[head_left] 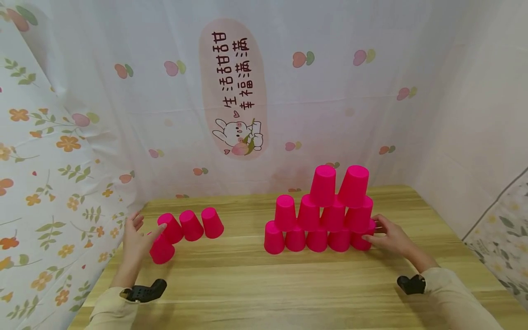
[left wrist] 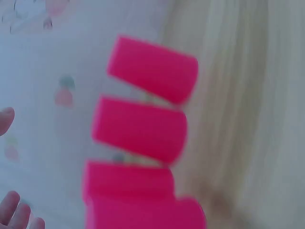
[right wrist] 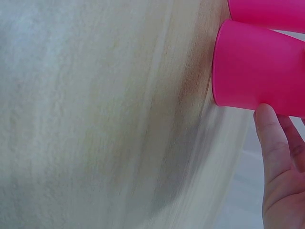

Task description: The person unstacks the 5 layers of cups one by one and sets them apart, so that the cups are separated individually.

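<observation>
Several bright pink cups stand upside down on the table. On the right they form a stacked pyramid: a bottom row, a second row, and two top cups [head_left: 323, 185] side by side. My right hand [head_left: 389, 236] is at the rightmost bottom cup [right wrist: 262, 71], its thumb touching the cup's side and fingers reaching behind, fairly straight. At the left, my left hand [head_left: 138, 236] has its fingers spread beside the loose cups, thumb overlapping the nearest back cup [head_left: 170, 229] in the head view. A front cup [head_left: 162, 250] sits by that thumb; two more cups [left wrist: 138, 129] continue the row.
The wooden table [head_left: 247, 284] runs back to a printed curtain [head_left: 165, 114] with a rabbit drawing. A floral curtain [head_left: 45, 183] hangs along the left side, and a pale one [head_left: 486, 114] on the right. Black wrist devices [head_left: 146, 291] sit on both forearms.
</observation>
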